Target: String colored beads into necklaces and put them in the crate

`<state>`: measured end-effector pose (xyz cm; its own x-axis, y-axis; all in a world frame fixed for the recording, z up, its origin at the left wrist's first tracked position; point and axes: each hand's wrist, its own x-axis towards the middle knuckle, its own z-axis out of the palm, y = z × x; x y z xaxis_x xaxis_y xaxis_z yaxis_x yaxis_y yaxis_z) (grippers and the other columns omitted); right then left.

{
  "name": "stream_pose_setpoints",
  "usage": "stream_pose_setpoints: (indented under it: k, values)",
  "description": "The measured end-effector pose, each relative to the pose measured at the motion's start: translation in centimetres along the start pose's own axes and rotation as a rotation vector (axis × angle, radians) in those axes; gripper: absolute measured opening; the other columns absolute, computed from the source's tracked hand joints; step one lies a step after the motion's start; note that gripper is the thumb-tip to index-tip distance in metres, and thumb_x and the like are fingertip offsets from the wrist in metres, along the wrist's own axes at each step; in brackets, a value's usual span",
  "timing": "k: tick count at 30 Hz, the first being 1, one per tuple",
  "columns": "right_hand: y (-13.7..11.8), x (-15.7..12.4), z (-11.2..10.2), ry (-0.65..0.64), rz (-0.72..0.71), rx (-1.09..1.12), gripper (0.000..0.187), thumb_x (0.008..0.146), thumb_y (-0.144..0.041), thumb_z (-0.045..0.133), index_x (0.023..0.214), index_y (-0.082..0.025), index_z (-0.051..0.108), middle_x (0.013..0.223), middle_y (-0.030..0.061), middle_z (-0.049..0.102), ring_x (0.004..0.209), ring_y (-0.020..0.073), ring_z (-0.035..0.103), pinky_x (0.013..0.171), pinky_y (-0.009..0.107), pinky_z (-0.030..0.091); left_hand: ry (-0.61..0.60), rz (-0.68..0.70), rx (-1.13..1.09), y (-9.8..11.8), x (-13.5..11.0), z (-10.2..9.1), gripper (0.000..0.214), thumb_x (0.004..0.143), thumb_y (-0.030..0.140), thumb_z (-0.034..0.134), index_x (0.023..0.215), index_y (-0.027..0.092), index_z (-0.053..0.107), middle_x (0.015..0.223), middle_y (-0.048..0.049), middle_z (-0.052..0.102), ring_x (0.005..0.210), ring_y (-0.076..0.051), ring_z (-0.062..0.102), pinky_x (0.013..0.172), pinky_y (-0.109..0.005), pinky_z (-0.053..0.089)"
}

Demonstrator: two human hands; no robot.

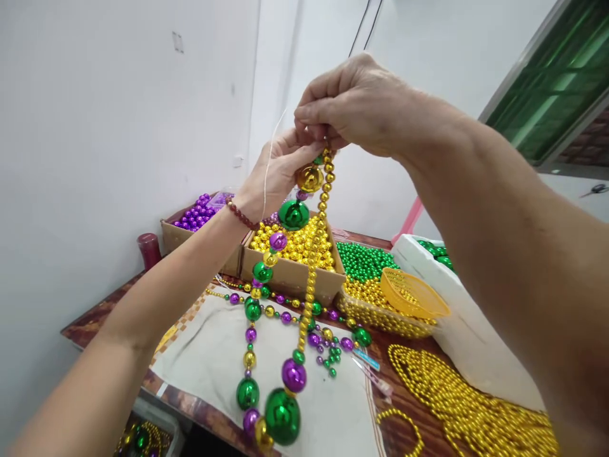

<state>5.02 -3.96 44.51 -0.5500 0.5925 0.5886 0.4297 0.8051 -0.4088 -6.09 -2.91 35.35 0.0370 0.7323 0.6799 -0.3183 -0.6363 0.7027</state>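
Beads point(282, 416), round and glossy, dangle from left grip point(280, 166) and right grip point(356, 101).

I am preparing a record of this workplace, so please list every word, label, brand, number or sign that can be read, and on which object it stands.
No text can be read in this picture.
Small flat blue strip beside the beads: any print is too small to read.
Grey rectangular outlines on the white wall: no letters or numbers can be made out.
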Motion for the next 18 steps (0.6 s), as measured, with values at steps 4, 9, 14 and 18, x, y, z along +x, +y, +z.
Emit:
stream_pose_setpoints:
  k: [4, 9, 14, 18]
  values:
    - [2.1, -1.4, 1.7, -0.047, 0.057, 0.176, 0.034, 0.083, 0.006, 0.052, 0.056, -0.014, 0.057, 0.049, -0.0043, 0.052, 0.041, 0.0026, 0.04, 0.037, 0.017, 0.028, -0.04, -0.033, -0.065, -2.3, -1.4, -0.5, 0.005, 0.089, 0.017, 0.06, 0.085, 0.018, 0.061, 0.08, 0.0028, 0.066, 0.067, -0.007, 0.064, 0.068, -0.021, 0.051]
    - [7.7, -4.0, 5.3, -0.111, 0.213, 0.491, 0.033, 0.088, -0.006, 0.065, 0.058, -0.015, 0.054, 0.051, -0.0035, 0.049, 0.044, 0.0036, 0.04, 0.039, 0.016, 0.031, -0.05, -0.314, 0.022, -5.5, -4.3, -1.8, 0.011, 0.084, 0.017, 0.069, 0.077, 0.016, 0.06, 0.067, 0.0031, 0.061, 0.051, -0.005, 0.054, 0.053, -0.019, 0.045]
    - [14.5, -8.3, 10.6, -0.034, 0.492, 0.879, 0.019, 0.088, -0.016, 0.07, 0.07, -0.013, 0.065, 0.052, -0.0033, 0.052, 0.04, 0.0032, 0.039, 0.037, 0.015, 0.035, -0.009, -0.681, 0.025, -10.0, -8.0, -3.0, 0.019, 0.082, 0.015, 0.072, 0.071, 0.013, 0.056, 0.059, 0.0038, 0.056, 0.048, -0.007, 0.056, 0.047, -0.02, 0.045]
    - [18.6, -12.0, 14.7, 0.133, 0.765, 1.08, 0.011, 0.087, -0.013, 0.07, 0.076, -0.012, 0.068, 0.054, -0.0042, 0.058, 0.039, 0.0031, 0.046, 0.047, 0.017, 0.053, 0.048, -0.891, 0.01, -14.0, -11.0, -4.1, 0.017, 0.087, 0.011, 0.063, 0.072, 0.012, 0.056, 0.063, -0.0006, 0.063, 0.046, -0.007, 0.057, 0.046, -0.019, 0.045]
